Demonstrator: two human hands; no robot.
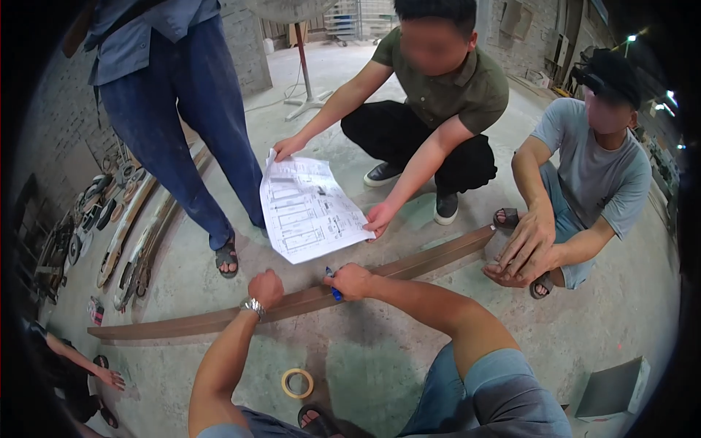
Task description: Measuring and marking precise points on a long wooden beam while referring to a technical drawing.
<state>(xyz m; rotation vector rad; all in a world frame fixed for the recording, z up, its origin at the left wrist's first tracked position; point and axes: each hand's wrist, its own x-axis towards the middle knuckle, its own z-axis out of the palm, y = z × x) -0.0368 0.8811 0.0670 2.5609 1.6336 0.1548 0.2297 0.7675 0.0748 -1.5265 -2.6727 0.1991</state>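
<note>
Head: probable pen (336, 294) in right hand (353, 282)

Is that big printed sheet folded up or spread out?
Spread out: the sheet hangs open between a crouching co-worker's hands, its printed drawings showing.

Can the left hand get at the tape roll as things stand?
Probably yes: the tape roll lies on the floor, on the near side of the wooden beam, with nothing covering it. The left hand, curled at the beam, would likely need to open.
</note>
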